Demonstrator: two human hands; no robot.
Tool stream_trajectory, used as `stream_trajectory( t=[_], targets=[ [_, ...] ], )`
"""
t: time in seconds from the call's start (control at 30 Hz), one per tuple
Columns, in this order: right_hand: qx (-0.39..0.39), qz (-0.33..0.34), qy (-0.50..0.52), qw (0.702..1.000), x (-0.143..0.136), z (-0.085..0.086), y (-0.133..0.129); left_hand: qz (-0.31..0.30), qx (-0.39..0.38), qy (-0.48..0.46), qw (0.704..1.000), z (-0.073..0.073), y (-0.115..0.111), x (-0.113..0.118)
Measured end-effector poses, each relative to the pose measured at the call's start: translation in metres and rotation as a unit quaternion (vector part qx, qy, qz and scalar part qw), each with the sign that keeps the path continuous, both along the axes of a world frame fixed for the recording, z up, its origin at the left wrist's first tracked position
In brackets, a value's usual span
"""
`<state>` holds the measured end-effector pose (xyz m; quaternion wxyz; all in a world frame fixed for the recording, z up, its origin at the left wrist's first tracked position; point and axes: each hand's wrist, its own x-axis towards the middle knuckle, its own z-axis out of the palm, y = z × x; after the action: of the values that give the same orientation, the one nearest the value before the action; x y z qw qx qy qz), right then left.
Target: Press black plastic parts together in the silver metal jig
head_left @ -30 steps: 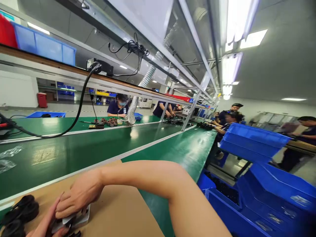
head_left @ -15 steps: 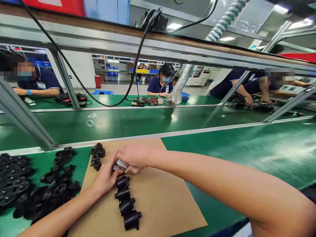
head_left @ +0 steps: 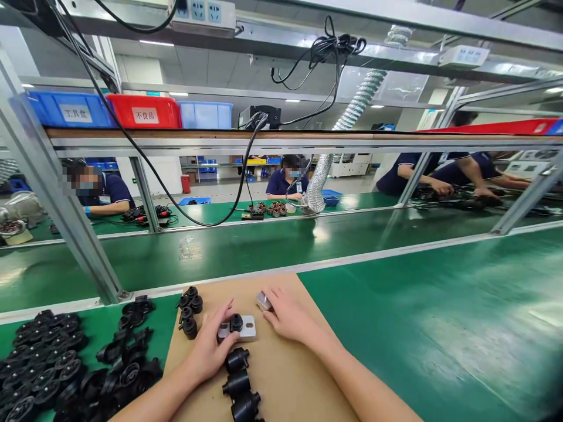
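Observation:
On a sheet of brown cardboard (head_left: 281,387), my left hand (head_left: 211,346) steadies a flat silver metal plate (head_left: 250,328), thumb at its near side and fingers at its far side. A small round black plastic part (head_left: 236,322) sits on the middle of that plate. To the right, my right hand (head_left: 288,313) is closed over a small silver metal block (head_left: 264,301) resting on the cardboard; its fingertips are partly hidden. Several black cylindrical housings (head_left: 237,384) lie in a column nearer me. Several smaller black parts (head_left: 189,310) stand beyond my left hand.
Piles of black plastic parts (head_left: 48,357) cover the green table (head_left: 422,328) at left. A metal post (head_left: 83,234) rises behind them. Overhead, a shelf carries a red bin (head_left: 145,111) and blue bins; a black cable (head_left: 193,220) hangs down. Co-workers (head_left: 285,181) sit across the bench.
My hands have separated. The right hand has moved right with the metal block, uncovering the black part on the plate under my left hand. The view has tilted upward.

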<state>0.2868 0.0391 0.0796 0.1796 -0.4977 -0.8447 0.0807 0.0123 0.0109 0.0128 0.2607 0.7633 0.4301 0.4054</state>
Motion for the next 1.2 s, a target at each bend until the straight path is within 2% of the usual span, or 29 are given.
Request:
stream_trajectory(
  t=[0.07,0.17,0.23,0.33,0.43,0.53,0.6,0.63,0.7,0.77,0.8,0.87,0.93,1.0,1.07,1.13,1.2],
  targets=[
    [0.016,0.022,0.021,0.999,-0.002,-0.008,-0.003,-0.001,-0.014,-0.009,1.000,0.003,0.000,0.003],
    [0.038,0.107,0.054,0.992,-0.016,-0.014,-0.011,0.024,-0.001,-0.042,0.999,0.006,-0.003,0.005],
    [0.044,0.147,0.062,0.986,-0.027,-0.019,-0.015,0.048,0.077,-0.063,0.994,0.007,-0.005,0.002],
    [0.062,0.154,0.057,0.985,-0.037,-0.024,-0.016,0.027,0.250,-0.028,0.967,0.011,-0.007,-0.007],
    [0.085,0.150,0.057,0.983,-0.035,-0.012,-0.023,0.002,0.318,0.021,0.948,0.014,-0.007,-0.012],
    [0.043,0.167,0.054,0.983,-0.032,0.015,-0.046,0.006,0.283,0.023,0.959,0.016,-0.012,-0.012],
    [-0.004,0.213,0.049,0.976,-0.035,0.024,-0.070,-0.016,0.233,0.039,0.972,0.017,-0.018,-0.011],
    [-0.007,0.233,0.044,0.971,-0.039,0.022,-0.082,-0.035,0.208,0.053,0.976,0.018,-0.021,-0.010],
    [0.042,0.255,0.002,0.966,-0.050,0.003,-0.102,-0.073,0.177,0.085,0.978,0.022,-0.028,-0.010],
    [0.118,0.211,-0.046,0.969,-0.061,-0.029,-0.116,-0.093,0.162,0.114,0.976,0.027,-0.034,-0.010],
    [0.123,0.182,-0.053,0.974,-0.064,-0.046,-0.121,-0.100,0.159,0.126,0.974,0.030,-0.037,-0.010],
    [0.081,0.094,-0.062,0.990,-0.065,-0.073,-0.130,-0.105,0.165,0.155,0.968,0.033,-0.040,-0.009],
    [0.032,0.021,-0.067,0.997,-0.060,-0.082,-0.141,-0.112,0.186,0.186,0.958,0.030,-0.044,-0.009],
    [-0.003,-0.013,-0.059,0.998,-0.051,-0.074,-0.154,-0.120,0.217,0.209,0.946,0.019,-0.045,-0.012],
    [-0.035,-0.036,-0.026,0.998,-0.043,-0.054,-0.166,-0.118,0.248,0.212,0.938,0.000,-0.040,-0.017],
    [-0.054,-0.090,0.006,0.994,-0.038,-0.034,-0.171,-0.130,0.271,0.207,0.931,-0.023,-0.026,-0.019],
    [-0.075,-0.145,0.008,0.987,-0.033,-0.020,-0.169,-0.153,0.285,0.173,0.930,-0.044,-0.011,-0.018]
  ],
)
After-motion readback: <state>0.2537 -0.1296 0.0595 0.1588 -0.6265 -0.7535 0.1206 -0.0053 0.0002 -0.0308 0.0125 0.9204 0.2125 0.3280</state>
